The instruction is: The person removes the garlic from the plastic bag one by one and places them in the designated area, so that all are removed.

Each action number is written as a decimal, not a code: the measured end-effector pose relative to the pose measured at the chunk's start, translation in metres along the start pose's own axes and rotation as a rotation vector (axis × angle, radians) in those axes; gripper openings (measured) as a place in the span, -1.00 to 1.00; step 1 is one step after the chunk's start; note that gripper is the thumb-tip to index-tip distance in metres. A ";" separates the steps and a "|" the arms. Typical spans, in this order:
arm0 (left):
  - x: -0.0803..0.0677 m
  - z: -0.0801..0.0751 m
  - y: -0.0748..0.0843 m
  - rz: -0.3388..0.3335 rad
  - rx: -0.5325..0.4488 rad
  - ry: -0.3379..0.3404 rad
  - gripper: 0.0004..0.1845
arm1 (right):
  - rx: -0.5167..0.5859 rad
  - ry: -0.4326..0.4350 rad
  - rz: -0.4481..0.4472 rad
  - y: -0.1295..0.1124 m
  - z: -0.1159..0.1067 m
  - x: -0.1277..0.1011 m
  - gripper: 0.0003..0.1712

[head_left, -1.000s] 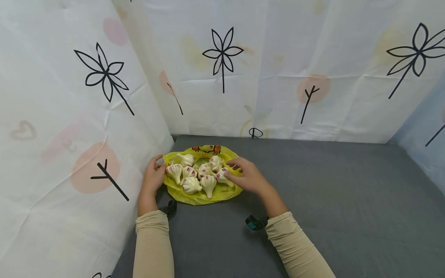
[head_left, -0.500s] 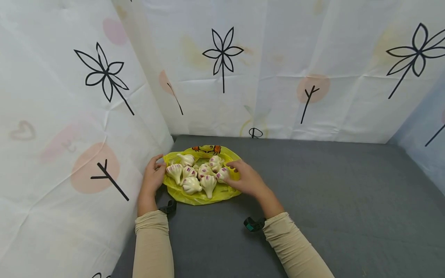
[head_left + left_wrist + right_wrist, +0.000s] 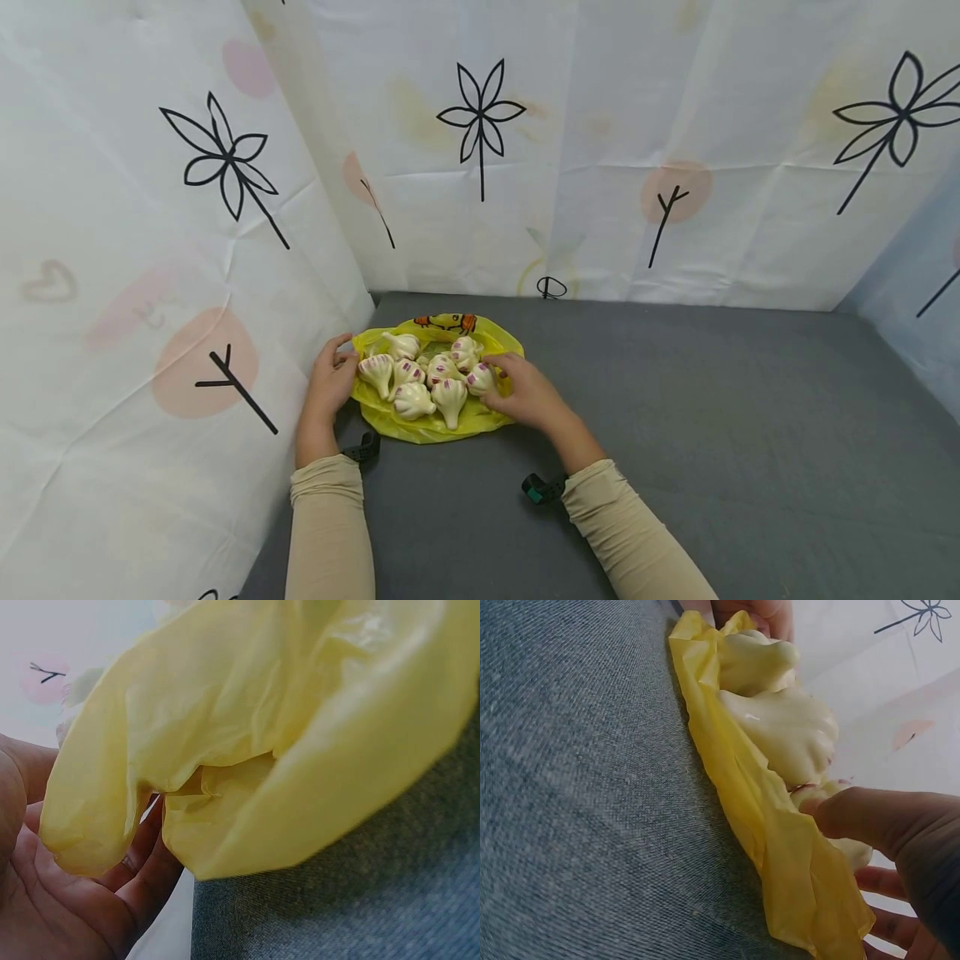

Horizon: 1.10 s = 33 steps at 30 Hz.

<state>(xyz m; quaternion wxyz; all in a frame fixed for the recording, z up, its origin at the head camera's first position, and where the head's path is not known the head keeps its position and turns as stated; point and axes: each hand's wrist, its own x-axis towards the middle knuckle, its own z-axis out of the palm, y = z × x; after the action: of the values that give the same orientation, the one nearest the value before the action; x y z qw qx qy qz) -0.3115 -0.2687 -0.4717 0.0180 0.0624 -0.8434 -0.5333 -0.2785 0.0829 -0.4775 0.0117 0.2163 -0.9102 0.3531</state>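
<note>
Right now your left hand (image 3: 330, 385) pinches the yellow bag's (image 3: 435, 427) edge, while your right hand (image 3: 525, 393) grasps a garlic bulb (image 3: 480, 379) and bag edge; other bulbs lie between them.

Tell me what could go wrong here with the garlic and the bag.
The garlic lies loose on the open bag; if the edges rise unevenly, bulbs may roll onto the mat. The right hand grips bag and bulb together, so a bulb could be squeezed out. The thin plastic may slip from the left hand.
</note>
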 end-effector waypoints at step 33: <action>-0.003 -0.001 0.001 0.000 -0.019 -0.032 -0.42 | 0.159 0.113 -0.071 0.005 -0.017 0.000 -0.31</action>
<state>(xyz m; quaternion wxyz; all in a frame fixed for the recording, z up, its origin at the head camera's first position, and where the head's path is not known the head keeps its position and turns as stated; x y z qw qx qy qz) -0.3084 -0.2685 -0.4700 0.0052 0.0537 -0.8384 -0.5423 -0.2828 0.0969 -0.4684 0.0581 0.2282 -0.8690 0.4351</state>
